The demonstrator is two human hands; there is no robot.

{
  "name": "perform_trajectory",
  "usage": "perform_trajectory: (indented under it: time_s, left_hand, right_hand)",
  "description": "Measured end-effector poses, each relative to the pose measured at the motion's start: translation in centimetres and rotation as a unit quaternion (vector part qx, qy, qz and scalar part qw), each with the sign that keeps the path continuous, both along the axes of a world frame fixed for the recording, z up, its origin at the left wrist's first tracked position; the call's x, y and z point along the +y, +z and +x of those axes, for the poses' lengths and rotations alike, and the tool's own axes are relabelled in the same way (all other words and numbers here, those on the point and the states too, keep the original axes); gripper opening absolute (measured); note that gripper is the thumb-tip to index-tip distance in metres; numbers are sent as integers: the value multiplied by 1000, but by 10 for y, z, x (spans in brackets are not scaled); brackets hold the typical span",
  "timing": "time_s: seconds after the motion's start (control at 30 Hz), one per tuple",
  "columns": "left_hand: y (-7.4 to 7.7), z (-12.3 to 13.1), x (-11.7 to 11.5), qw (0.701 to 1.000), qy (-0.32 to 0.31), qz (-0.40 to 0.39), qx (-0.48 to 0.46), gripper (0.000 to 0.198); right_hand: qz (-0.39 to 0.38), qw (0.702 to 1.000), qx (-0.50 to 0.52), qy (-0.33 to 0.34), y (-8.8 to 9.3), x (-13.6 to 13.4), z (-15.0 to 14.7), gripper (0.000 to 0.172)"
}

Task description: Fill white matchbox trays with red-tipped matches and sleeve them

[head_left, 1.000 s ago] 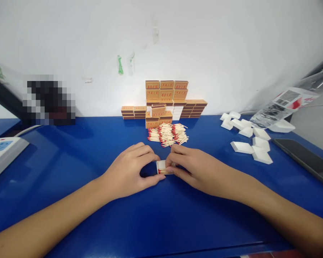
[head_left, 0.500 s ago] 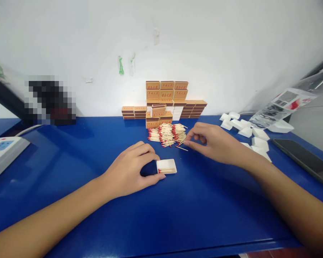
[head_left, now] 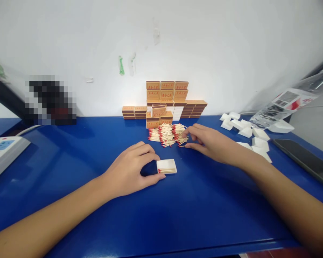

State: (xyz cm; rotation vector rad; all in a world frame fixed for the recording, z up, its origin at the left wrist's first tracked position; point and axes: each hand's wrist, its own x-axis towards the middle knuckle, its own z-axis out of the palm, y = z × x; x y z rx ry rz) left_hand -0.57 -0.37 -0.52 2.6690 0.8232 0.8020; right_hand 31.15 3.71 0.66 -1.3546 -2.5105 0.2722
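Observation:
A small white matchbox tray (head_left: 166,164) lies on the blue tabletop with a few red-tipped matches along its near side. My left hand (head_left: 136,170) steadies it from the left, index finger at the far corner and thumb at the near one. Farther back is a heap of loose matches (head_left: 167,134) with red heads. At the heap's right edge, my right hand (head_left: 204,141) has thumb and index finger apart, touching the outermost matches. Its other fingers are curled and partly hidden.
Matchboxes (head_left: 167,94) are stacked against the wall behind the heap. To the right lie several white trays (head_left: 260,143), a clear plastic bottle (head_left: 285,102) and a black phone (head_left: 303,157). A white power strip (head_left: 9,154) sits at left.
My right thumb and index finger have spread wider at the heap. The loose match in front has shifted in against the heap's right edge. My left hand stays on the tray.

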Motion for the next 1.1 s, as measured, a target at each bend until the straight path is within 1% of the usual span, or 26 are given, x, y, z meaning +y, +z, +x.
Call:
perform_trajectory:
  time_s: [0.07, 0.2, 0.33, 0.47, 0.67, 0.77, 0.87, 0.97, 1.03, 1.1]
  left_hand:
    - [0, 0, 0, 1000, 1, -2, -1, 26]
    - [0, 0, 0, 1000, 0, 1, -3, 26]
    - [1, 0, 0, 1000, 0, 2, -4, 25]
    - [1, 0, 0, 1000, 1, -3, -1, 26]
    - [1, -1, 0, 1000, 1, -6, 1, 26]
    - [1, -1, 0, 1000, 3, -7, 2, 25]
    - [1, 0, 0, 1000, 2, -5, 2, 25]
    - [1, 0, 0, 1000, 2, 0, 0, 25]
    - [1, 1, 0, 1000, 2, 4, 0, 25]
    - [2, 2, -1, 1000, 0, 10, -3, 25]
  right_hand:
    - [1, 1000, -5, 2, 0, 0, -2, 15]
    - [-17, 1000, -15, -5, 1, -2, -5, 19]
    - [-37, 999, -9, 3, 4, -3, -5, 19]
    - [-64, 998, -15, 6, 4, -4, -5, 25]
    - [-69, 997, -23, -5, 0, -7, -4, 30]
    - [-75, 997, -15, 0, 5, -11, -5, 34]
    - [-73, 997, 17, 9, 15, -23, -16, 36]
    - [-82, 996, 33, 23, 26, -41, -36, 30]
    - [-86, 995, 26, 40, 29, -52, -50, 26]
    - [-80, 995, 18, 62, 27, -59, -59, 23]
